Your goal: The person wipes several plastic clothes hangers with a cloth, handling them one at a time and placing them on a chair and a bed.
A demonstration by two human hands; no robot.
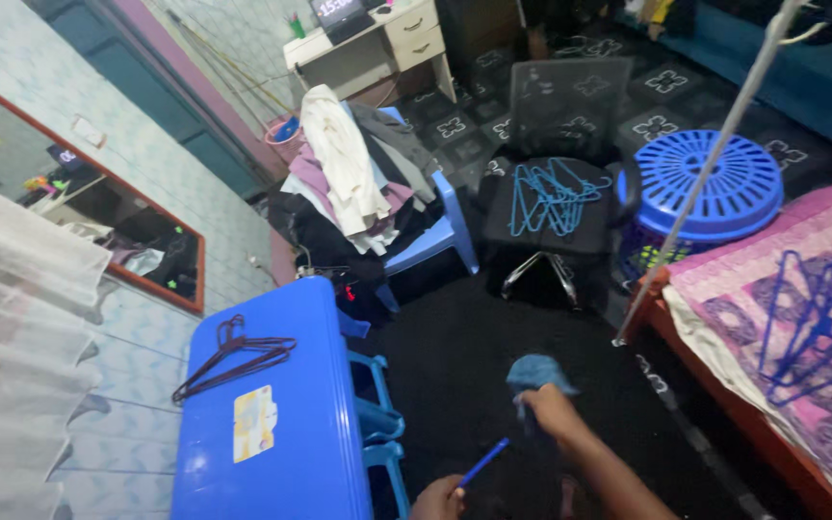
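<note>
My right hand (551, 409) is low in the middle of the view and grips a small blue cloth (534, 372) bunched above the fingers. My left hand (438, 499) sits at the bottom edge and is closed on one end of a thin blue rod, likely a hanger (482, 463); the rod slants up toward the right hand. Both hands hover over the dark floor beside a blue plastic table (281, 453).
Dark hangers (233, 354) lie on the blue table. A blue chair heaped with clothes (349, 173) stands behind it. Blue hangers (556, 197) rest on a black office chair. A blue laundry basket (715, 188), a pink bed with hangers (811, 318) and a slanting white pole (700, 183) are on the right.
</note>
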